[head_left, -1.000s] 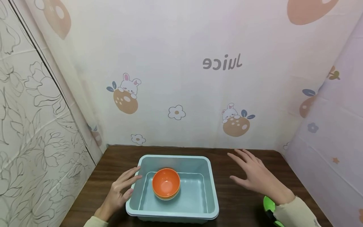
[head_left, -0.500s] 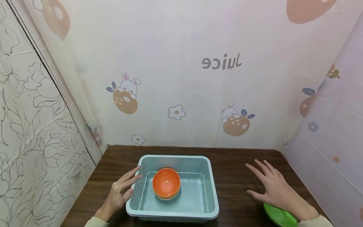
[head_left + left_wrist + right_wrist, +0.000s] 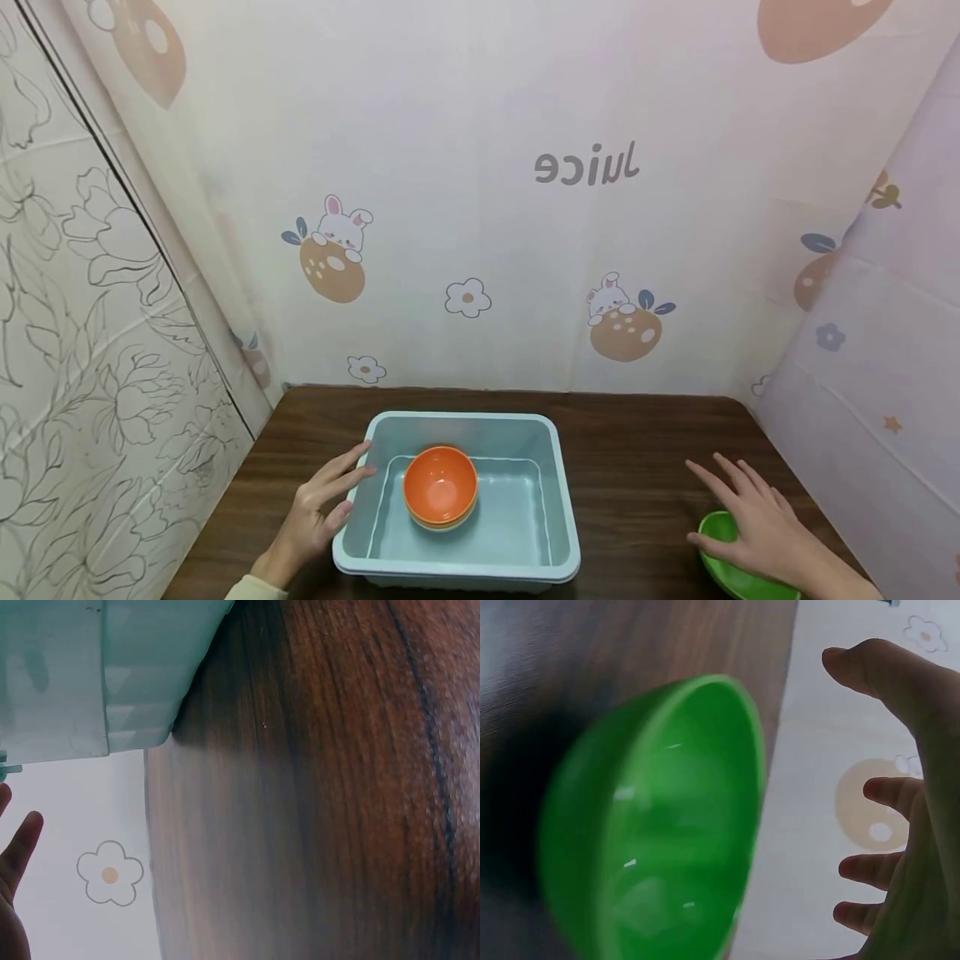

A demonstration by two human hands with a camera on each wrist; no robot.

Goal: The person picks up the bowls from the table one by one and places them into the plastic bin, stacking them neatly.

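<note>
An orange bowl [image 3: 440,483] sits stacked on at least one paler bowl inside a light blue plastic basin [image 3: 525,570]. My left hand [image 3: 315,504] rests its straight fingers on the basin's left rim. In the left wrist view, fingertips [image 3: 22,844] show near the basin's side [image 3: 52,682]. Over on the right, my right hand [image 3: 765,525] hovers above a green bowl [image 3: 718,527] with its fingers spread, partly hiding it. The right wrist view shows the green bowl [image 3: 690,825] with its inside bare, apart from the right hand [image 3: 907,795].
The dark wooden table [image 3: 630,467] ends at a patterned cloth backdrop [image 3: 480,208]. Cloth walls also stand at the left [image 3: 112,275] and right [image 3: 892,358] sides. A stretch of tabletop separates the basin from the green bowl.
My right hand has moved right and toward the front of the table, coming over the green bowl. The left hand and the basin stay in place.
</note>
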